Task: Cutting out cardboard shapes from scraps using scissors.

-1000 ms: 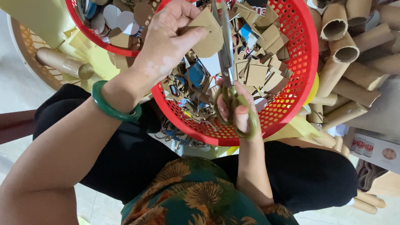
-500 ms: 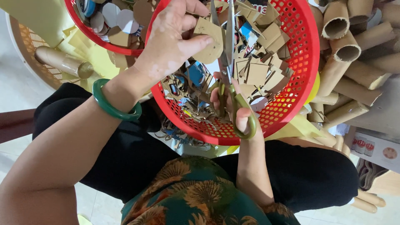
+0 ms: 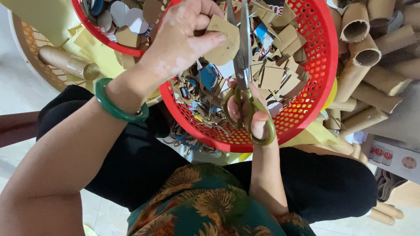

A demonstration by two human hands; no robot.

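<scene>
My left hand point(image 3: 181, 37), with a green bangle point(image 3: 116, 109) on the wrist, pinches a rounded brown cardboard piece point(image 3: 223, 41) between thumb and fingers. My right hand point(image 3: 251, 118) grips olive-handled scissors point(image 3: 243, 57), whose blades point away from me and meet the cardboard's right edge. Both hands work over a red perforated plastic basket point(image 3: 315, 87) on my lap, which is full of cardboard scraps.
A second red basket point(image 3: 94, 32) with round cardboard discs sits at upper left. Several cardboard tubes point(image 3: 367, 57) are piled to the right, and one tube point(image 3: 65, 63) lies left in a pale woven basket. Yellow paper lies beneath. A printed box point(image 3: 393, 157) is at right.
The scissors' handles have drawn slightly closer together and shifted a little toward me. The left hand has turned the cardboard piece slightly against the blades.
</scene>
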